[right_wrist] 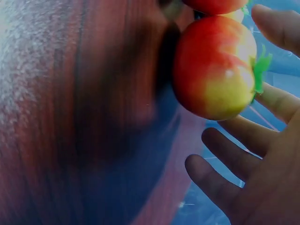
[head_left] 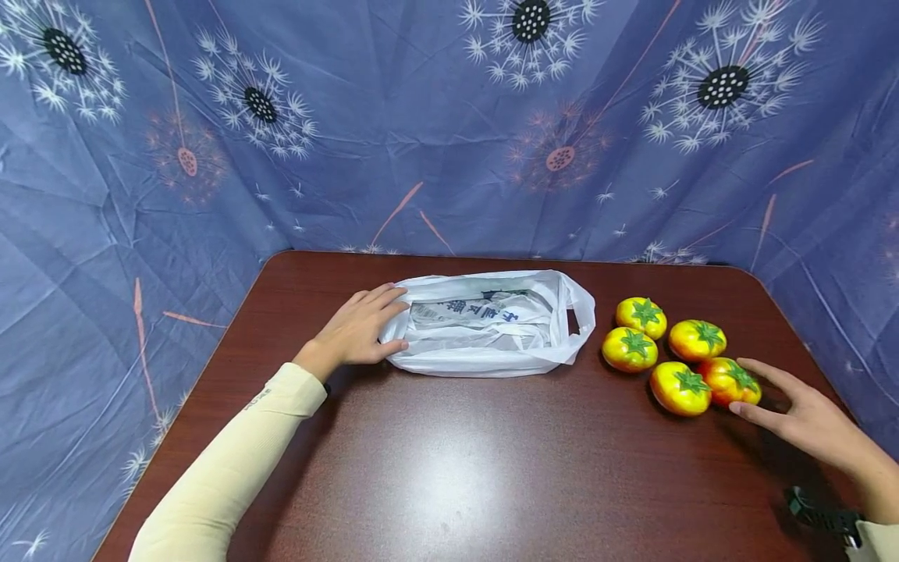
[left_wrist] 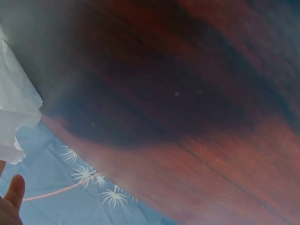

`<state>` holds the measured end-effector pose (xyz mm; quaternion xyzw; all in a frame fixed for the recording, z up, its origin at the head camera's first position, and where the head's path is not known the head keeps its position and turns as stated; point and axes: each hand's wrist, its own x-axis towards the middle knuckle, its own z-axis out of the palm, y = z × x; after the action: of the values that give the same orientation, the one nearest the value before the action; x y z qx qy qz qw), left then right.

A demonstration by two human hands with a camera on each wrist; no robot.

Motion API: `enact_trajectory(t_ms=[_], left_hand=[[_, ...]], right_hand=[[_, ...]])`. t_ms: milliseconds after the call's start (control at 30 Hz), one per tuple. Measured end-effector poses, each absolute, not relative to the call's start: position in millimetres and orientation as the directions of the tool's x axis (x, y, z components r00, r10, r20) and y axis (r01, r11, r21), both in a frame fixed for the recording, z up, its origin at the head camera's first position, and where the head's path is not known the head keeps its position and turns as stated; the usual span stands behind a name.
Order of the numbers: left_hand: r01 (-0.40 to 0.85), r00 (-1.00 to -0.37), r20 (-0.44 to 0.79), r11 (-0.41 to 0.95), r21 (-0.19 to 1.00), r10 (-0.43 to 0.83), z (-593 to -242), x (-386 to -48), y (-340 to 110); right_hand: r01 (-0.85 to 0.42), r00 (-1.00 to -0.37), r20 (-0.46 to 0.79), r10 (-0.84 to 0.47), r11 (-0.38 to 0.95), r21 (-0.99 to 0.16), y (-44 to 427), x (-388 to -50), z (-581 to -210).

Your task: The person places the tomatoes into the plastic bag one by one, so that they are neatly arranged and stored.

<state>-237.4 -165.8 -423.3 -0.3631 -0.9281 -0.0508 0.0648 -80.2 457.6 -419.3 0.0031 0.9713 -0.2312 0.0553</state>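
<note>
A white plastic bag (head_left: 477,364) with dark printing lies spread on the table, its mouth facing up and a handle loop at its right. My left hand (head_left: 360,326) rests on the bag's left end with spread fingers; in the left wrist view only a bit of the hand (left_wrist: 11,201) shows below the bag (left_wrist: 16,89). At the right, my right hand (head_left: 808,410) reaches round the nearest red-yellow tomato (head_left: 730,382) with a green star-shaped top. In the right wrist view its fingers are spread beside this tomato (right_wrist: 213,70), not closed on it.
Several more glossy tomatoes sit close together: a front one (head_left: 680,389), a left one (head_left: 629,349), a back one (head_left: 641,317) and a right one (head_left: 698,340). The brown table (head_left: 449,476) ends at a blue dandelion-patterned cloth (head_left: 393,156) hanging behind and at the sides.
</note>
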Motion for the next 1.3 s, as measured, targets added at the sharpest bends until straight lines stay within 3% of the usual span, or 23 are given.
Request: enact_trajectory(t_ms=[633, 1300], left_hand=[[0.670, -0.739, 0.150, 0.739, 0.063, 0.657, -428.0, -236.6, -166.4], [0.667, -0.743, 0.117, 0.743, 0.050, 0.659, -416.4, -238.9, -168.6]], right_hand=[[-0.034, -0.999, 0.001, -0.037, 0.913, -0.408, 454.0, -93.6, -421.9], [-0.035, -0.999, 0.010, -0.034, 0.906, -0.422, 459.8, -90.0, -417.8]])
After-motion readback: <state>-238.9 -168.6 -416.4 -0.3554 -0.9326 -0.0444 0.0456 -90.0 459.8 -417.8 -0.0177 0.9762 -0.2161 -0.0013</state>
